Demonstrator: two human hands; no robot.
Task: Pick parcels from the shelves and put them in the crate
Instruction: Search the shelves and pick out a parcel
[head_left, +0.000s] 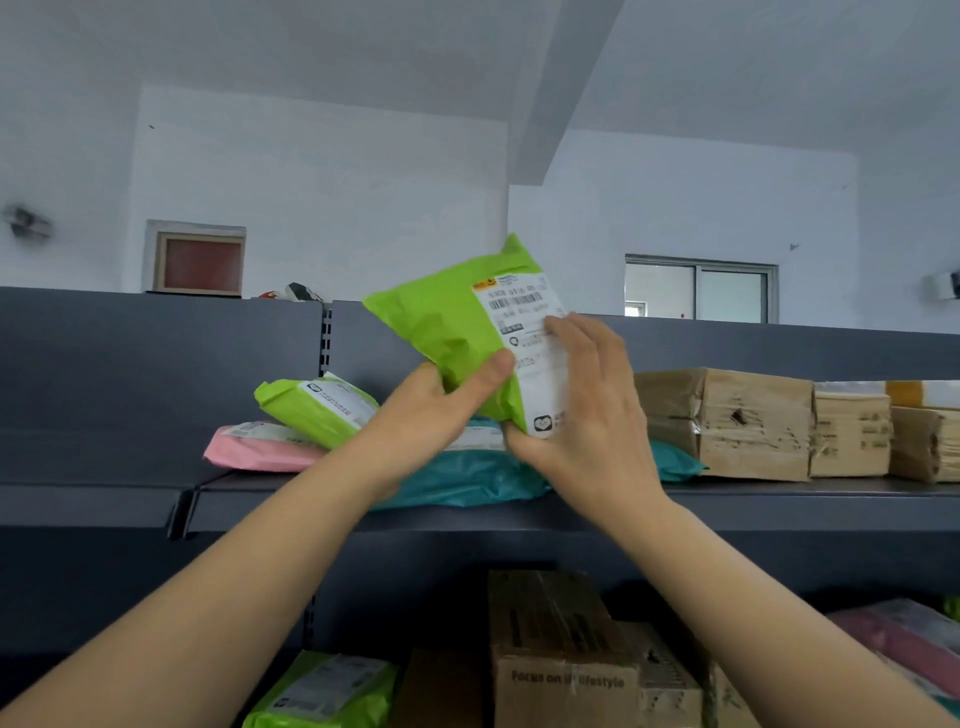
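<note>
Gripping green parcel (453, 323), left hand (427, 411), right hand (597, 410)

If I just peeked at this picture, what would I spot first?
First, the bright green parcel with its white label, held up in the middle by the left hand and the right hand. Then the shelf behind: another green bag resting on a pink bag at the left, a teal bag below the hands, and brown bundles at the right.
</note>
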